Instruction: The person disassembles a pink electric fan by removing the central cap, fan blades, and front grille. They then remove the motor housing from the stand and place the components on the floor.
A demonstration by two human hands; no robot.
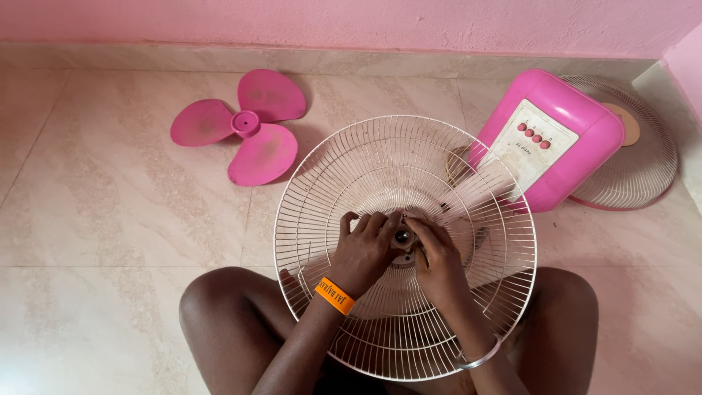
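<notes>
I see both hands meeting at the hub of the grille (pixel 404 245), which rests tilted across the person's lap between bent knees. My view has the left hand (pixel 365 252) curled in from the left, fingers bent over the hub, an orange wristband (pixel 335 295) round the wrist. The right hand (pixel 437 256) comes in from the right, fingertips pinched at the shaft (pixel 402 237), a small dark, shiny knob at the centre; a thin metal bangle (pixel 479 358) circles that wrist. The two hands are together, touching, both gripping at the hub; exactly what each finger clamps I cannot tell.

The grille is a round dish of thin white wire, ribs radiating from the middle, with rust-brown staining. Behind it stands the pink fan base (pixel 548 139), smooth glossy plastic with rounded corners, a cream panel and four small red buttons. A second grille (pixel 643 157) lies behind that. On the pale marbled floor (pixel 110 219) to the left lies a pink three-lobed blade (pixel 241 126), dusty and matte.
</notes>
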